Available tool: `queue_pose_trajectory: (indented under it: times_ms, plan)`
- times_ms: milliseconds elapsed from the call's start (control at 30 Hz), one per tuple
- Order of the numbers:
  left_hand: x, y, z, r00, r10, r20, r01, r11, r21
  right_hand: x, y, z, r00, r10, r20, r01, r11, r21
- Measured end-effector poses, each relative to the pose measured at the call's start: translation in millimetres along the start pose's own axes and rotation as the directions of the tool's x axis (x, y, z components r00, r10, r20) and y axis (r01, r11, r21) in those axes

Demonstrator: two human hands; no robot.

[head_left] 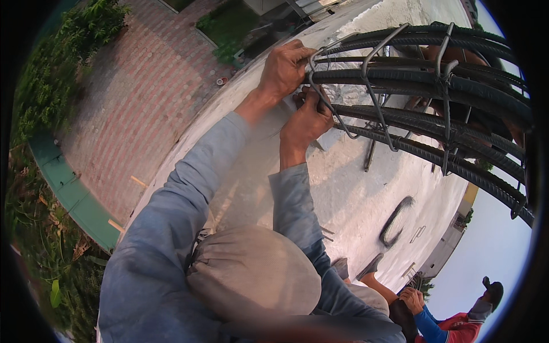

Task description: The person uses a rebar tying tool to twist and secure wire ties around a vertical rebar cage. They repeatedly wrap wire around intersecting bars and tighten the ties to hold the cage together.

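My left hand (283,70) is closed, thumb and fingers pinching the bent wire stirrup (325,98) at the end of a rebar cage (480,94). Just below it, my right hand (309,123) has its fingers curled together beside the same stirrup, under a ribbed bar. What those fingers hold, if anything, is too small to make out. Long dark bars run from my hands to the right edge, with several grey stirrups around them. Both my forearms are in grey-blue sleeves. Between them sits a rounded beige cloth-covered form (254,271).
A pale concrete surface (349,194) with a black curved mark lies under the cage. Its left edge drops to a paved yard (137,97) far below. Another person (480,123) is partly hidden behind the bars. A person in red and blue (457,326) sits lower right.
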State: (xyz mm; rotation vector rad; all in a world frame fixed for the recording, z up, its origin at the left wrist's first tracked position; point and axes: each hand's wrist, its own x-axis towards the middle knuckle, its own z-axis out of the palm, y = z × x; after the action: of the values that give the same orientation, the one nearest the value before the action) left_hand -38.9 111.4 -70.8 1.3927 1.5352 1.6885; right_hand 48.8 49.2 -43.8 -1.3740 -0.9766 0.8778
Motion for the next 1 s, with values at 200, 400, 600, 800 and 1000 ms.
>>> queue_pose_trajectory:
  times_ms: [200, 400, 600, 800, 1000]
  plan:
    - [21, -8, -7, 0.983, 0.052, 0.174, -0.034, 0.994, -0.103, -5, -1, 1, 1.000, -0.010, -0.029, 0.006, 0.993, -0.119]
    - [29, -19, -15, 0.928, 0.059, 0.367, 0.009, 0.983, -0.181, -3, -1, -1, 1.000, -0.002, 0.003, 0.003, 0.979, -0.205]
    - [35, -20, -42, 0.869, -0.103, 0.484, 0.224, 0.954, -0.199, -2, -15, -9, 0.951, 0.297, 0.087, -0.309, 0.924, 0.226]
    - [68, -14, -40, 0.793, -0.231, 0.563, 0.473, 0.816, -0.332, -1, -19, -2, 0.845, 0.527, 0.096, -0.462, 0.626, 0.628]
    - [105, -5, 16, 0.655, -0.322, 0.683, 0.655, 0.694, -0.300, -3, -13, -3, 0.896, 0.444, 0.003, -0.372, 0.748, 0.550]
